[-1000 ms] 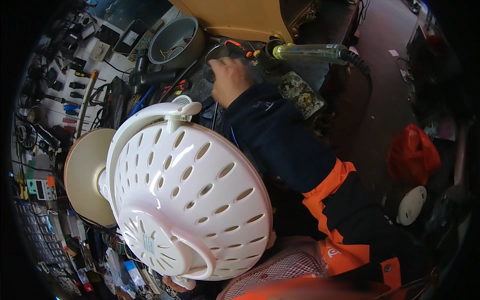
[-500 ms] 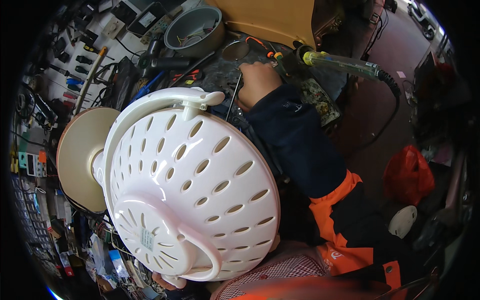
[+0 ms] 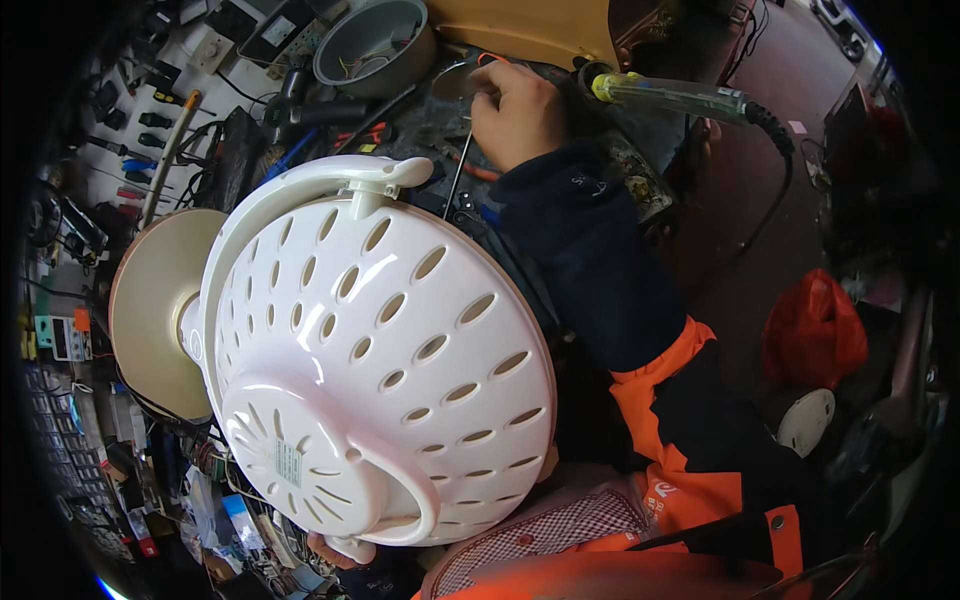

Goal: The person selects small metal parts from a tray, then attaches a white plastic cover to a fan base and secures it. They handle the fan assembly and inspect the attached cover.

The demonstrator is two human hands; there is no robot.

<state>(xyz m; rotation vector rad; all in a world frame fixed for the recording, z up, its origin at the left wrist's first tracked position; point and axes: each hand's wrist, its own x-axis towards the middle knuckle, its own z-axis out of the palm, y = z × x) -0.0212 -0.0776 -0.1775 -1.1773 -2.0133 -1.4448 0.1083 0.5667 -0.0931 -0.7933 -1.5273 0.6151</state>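
Observation:
A large white plastic dome cover (image 3: pixel 380 370) with many oval slots and a raised ring foot fills the middle of the view, tilted toward me. My left hand (image 3: pixel 335 548) grips its lower edge from beneath; only fingertips show. My right hand (image 3: pixel 515 110), in a dark sleeve with an orange cuff, reaches out to the cluttered bench top beyond the cover. Its fingers are curled around a thin metal rod tool (image 3: pixel 458 180) that points down toward the cover's rim.
A beige disc (image 3: pixel 150 300) sits behind the cover at left. A grey pot (image 3: pixel 375 45), a yellow-handled soldering iron (image 3: pixel 670 95) with black cord, pliers and screwdrivers crowd the bench. A red bag (image 3: pixel 815 330) and a white round object (image 3: pixel 805 420) lie on the floor at right.
My right hand has reached farther out over the bench, carrying the thin rod. The white cover has shifted slightly right and closer in view, still held from below.

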